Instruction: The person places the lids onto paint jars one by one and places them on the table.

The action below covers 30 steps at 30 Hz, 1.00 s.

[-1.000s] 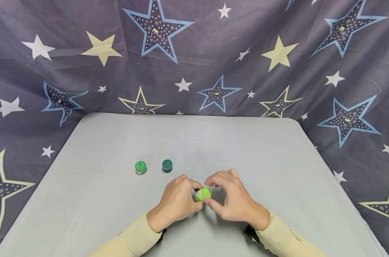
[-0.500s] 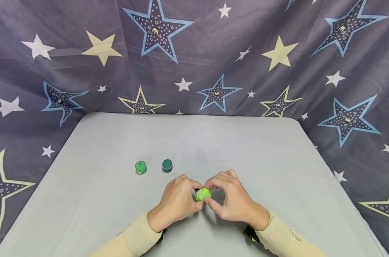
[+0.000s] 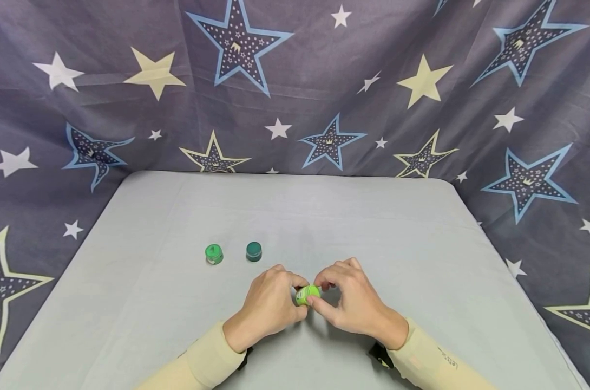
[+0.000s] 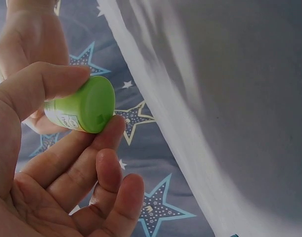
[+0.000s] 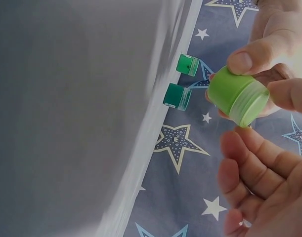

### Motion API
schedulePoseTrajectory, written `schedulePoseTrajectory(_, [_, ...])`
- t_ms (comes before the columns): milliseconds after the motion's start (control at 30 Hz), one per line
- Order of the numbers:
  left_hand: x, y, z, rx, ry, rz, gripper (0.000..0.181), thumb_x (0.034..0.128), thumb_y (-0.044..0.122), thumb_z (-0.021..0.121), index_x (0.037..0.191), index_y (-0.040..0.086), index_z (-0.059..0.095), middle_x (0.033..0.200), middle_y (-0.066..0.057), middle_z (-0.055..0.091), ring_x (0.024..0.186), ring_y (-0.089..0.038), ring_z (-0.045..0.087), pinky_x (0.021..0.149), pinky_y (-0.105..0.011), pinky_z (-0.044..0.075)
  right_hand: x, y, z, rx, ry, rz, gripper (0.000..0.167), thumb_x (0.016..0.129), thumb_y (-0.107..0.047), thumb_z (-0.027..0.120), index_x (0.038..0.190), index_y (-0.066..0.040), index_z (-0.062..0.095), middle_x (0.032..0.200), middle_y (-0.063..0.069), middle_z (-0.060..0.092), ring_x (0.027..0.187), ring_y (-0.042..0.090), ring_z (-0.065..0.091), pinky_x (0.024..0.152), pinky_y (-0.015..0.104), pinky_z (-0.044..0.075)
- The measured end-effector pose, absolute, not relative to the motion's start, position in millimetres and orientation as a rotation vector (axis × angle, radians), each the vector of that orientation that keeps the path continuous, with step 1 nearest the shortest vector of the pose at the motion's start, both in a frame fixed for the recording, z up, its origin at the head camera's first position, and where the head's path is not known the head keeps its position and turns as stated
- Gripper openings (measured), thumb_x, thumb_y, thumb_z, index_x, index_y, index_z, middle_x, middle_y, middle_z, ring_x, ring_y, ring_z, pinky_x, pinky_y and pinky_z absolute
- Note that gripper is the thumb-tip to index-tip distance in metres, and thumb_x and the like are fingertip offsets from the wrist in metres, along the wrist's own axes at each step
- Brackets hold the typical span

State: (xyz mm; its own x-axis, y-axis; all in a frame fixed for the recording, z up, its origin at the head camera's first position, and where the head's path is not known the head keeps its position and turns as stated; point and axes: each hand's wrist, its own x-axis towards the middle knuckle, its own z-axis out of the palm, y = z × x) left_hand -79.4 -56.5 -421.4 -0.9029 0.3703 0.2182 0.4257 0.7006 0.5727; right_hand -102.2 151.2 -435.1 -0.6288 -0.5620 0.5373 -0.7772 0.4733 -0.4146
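Observation:
Low above the near part of the table, my left hand (image 3: 270,300) holds a small light green paint jar (image 3: 303,296) tilted on its side, pinched between thumb and fingers. Part of a printed label shows on the jar (image 4: 66,113) in the left wrist view. Its clear-edged lid (image 5: 248,102) points toward my right hand (image 3: 355,303). The right thumb and a fingertip pinch the lid's rim from opposite sides, while the other right fingers are loosely bent below. In the head view the hands partly cover the jar.
A mid-green paint jar (image 3: 214,254) and a dark teal-green paint jar (image 3: 253,252) stand upright on the pale grey tablecloth (image 3: 305,206), left of centre beyond the hands. A star-patterned dark curtain (image 3: 295,81) rises behind the table and along both sides.
My right thumb and fingertip have come in onto the lid and shifted slightly around its rim. The left hand and the two standing jars have stayed in place.

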Motion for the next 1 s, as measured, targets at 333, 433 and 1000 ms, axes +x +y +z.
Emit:
schedulePoseTrajectory(333, [-79.0,-56.1,-421.1,-0.667,-2.823,-0.962,0.021,0.0686,0.014,0.088,0.088,0.02,0.083,0.084,0.011,0.073,0.07,-0.006,0.047,0.059,-0.024,0.041,-102.1,150.7,-436.5,1.075,-2.418,0.878,0.022,0.088,-0.035,0.079,0.076,-0.022,0.066,0.069,-0.01,0.063,0.063,0.008,0.056,0.074,0.03,0.035])
schedulePoseTrajectory(433, [-79.0,-55.9,-421.4,-0.669,-2.818,-0.962,0.021,0.0686,0.015,0.089,0.088,0.02,0.083,0.084,0.011,0.074,0.07,-0.006,0.047,0.059,-0.023,0.041,-102.3,150.6,-436.9,1.07,-2.416,0.864,0.025,0.089,-0.036,0.079,0.074,-0.023,0.064,0.068,-0.011,0.063,0.062,0.007,0.056,0.074,0.03,0.036])
schedulePoseTrajectory(1000, [-79.0,-56.4,-421.1,-0.665,-2.815,-0.979,0.023,0.0679,0.017,0.092,0.089,0.019,0.083,0.081,0.012,0.071,0.07,-0.006,0.048,0.059,-0.024,0.042,-103.3,154.7,-431.9,1.2,-2.379,0.97,0.03,0.078,-0.028,0.083,0.103,-0.018,0.069,0.095,-0.01,0.068,0.085,0.014,0.062,0.085,0.036,0.034])
